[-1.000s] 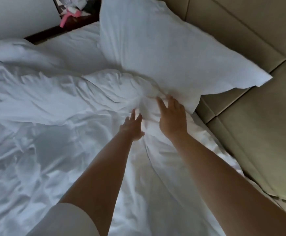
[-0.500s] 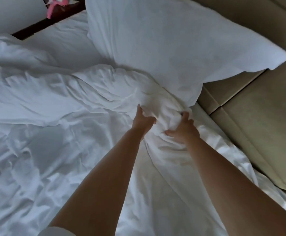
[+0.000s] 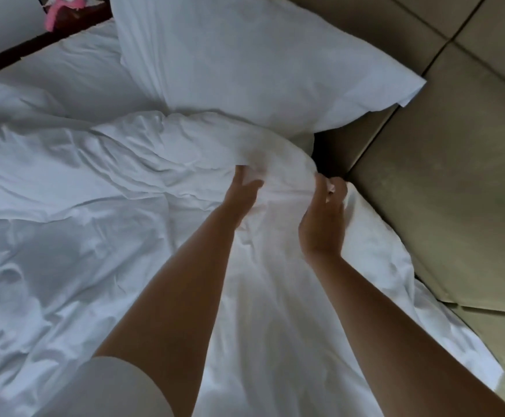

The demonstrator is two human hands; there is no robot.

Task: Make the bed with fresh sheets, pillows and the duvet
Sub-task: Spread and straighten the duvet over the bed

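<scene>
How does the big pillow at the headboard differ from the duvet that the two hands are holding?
The pillow is smooth and plump; the duvet is crumpled, with many creases.
The pillow leans against the padded headboard; the duvet lies spread over the bed.
No hand touches the pillow; the left hand and the right hand grip the duvet's bunched corner, lifted just below the pillow.
Both are white.

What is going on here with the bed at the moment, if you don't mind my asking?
A person is making the bed. Both hands grip a bunched corner of the white duvet near the headboard: the left hand and the right hand have their fingers curled into the fabric. A large pillow stands propped just beyond them. The duvet is rumpled, not yet spread flat.
</scene>
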